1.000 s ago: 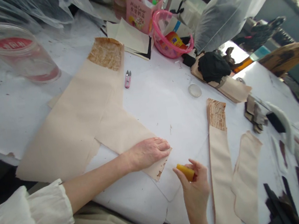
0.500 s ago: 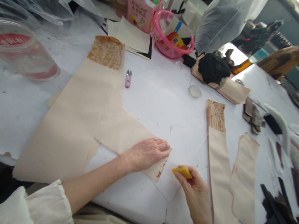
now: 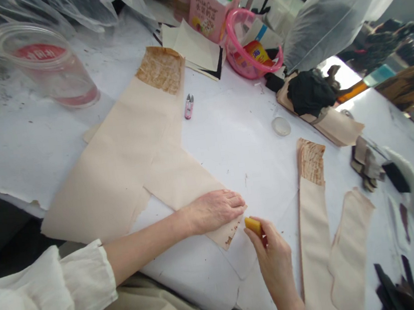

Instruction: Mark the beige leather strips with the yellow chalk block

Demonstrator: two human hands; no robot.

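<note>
My left hand (image 3: 219, 210) lies flat, palm down, on a beige leather-like strip (image 3: 182, 174). Brown flecks mark the strip's end, just beyond my fingers. Close to that end, my right hand (image 3: 274, 252) pinches a small yellow sponge (image 3: 253, 227) between thumb and fingers. The sponge looks slightly apart from the strip. Under or against the strip lies a larger beige sheet (image 3: 116, 156), whose far end carries a brown, streaky patch (image 3: 162, 70).
To the right are stacked beige strips (image 3: 314, 242) and shorter beige pieces (image 3: 353, 242). Pink thread snips (image 3: 189, 107) and a clear round lid (image 3: 281, 126) lie ahead. Farther back stand a plastic cup (image 3: 49, 68), a pink basket (image 3: 233, 46) and a pink box (image 3: 208, 16).
My right hand has brought the yellow sponge up and closer to the strip's flecked end. My left hand stays on the strip. The whole view has shifted, so things appear farther right.
</note>
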